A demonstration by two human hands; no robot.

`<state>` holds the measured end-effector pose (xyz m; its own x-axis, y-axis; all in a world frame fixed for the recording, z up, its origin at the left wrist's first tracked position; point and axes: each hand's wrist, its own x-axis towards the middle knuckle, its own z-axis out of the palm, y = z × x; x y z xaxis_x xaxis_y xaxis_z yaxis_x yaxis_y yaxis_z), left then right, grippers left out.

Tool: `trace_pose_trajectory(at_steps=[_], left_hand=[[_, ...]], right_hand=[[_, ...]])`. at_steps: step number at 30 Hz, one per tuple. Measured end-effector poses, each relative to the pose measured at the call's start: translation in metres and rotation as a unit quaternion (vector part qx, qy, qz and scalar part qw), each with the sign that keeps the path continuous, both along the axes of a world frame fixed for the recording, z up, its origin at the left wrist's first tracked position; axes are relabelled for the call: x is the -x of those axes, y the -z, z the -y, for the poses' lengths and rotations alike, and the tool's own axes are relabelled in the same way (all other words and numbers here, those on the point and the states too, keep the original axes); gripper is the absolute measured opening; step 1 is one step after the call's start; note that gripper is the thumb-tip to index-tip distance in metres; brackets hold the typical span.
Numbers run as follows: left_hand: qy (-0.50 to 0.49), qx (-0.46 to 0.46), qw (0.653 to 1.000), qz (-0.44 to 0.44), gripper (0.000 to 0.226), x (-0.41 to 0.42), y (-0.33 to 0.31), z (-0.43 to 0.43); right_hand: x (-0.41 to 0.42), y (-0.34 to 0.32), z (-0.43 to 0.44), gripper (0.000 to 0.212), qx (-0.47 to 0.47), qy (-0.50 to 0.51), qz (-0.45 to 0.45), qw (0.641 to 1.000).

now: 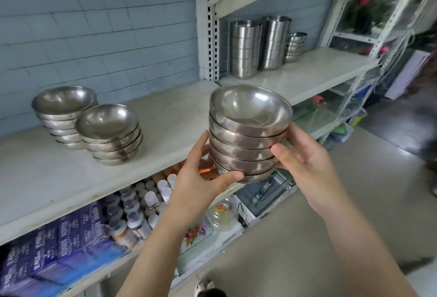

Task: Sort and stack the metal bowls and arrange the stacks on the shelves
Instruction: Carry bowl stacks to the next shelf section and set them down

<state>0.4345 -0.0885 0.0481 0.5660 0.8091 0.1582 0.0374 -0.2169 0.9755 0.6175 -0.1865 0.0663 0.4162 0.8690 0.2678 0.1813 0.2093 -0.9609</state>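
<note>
Both my hands hold a stack of several metal bowls (248,131) in the air in front of the white shelf (165,117). My left hand (201,176) grips the stack's lower left side, thumb under the bottom bowl. My right hand (305,155) grips its right side, thumb against the middle bowls. On the shelf to the left stand two other bowl stacks, a nearer one (111,133) and one further back at the left (63,114). They touch each other.
On the right shelf section (307,72) stand two tall stacks of straight-sided metal containers (243,48) and a small bowl stack (294,46). The lower shelf holds blue boxes (59,244) and bottles (142,207). A perforated upright (209,36) divides the sections. Floor lies to the right.
</note>
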Motion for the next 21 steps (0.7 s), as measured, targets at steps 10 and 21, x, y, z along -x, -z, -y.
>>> trace_pose_trajectory(at_steps=[10,21], left_hand=[[0.056,-0.003,0.998,-0.025,0.084,-0.167,0.016,-0.068],[0.094,0.007,0.995,-0.021,0.087,-0.373,0.022,-0.154]], right_hand=[[-0.158,0.017,-0.048,0.083,0.029,0.053,0.006,0.998],[-0.347,0.024,-0.113,0.084,0.027,0.093,0.010,0.995]])
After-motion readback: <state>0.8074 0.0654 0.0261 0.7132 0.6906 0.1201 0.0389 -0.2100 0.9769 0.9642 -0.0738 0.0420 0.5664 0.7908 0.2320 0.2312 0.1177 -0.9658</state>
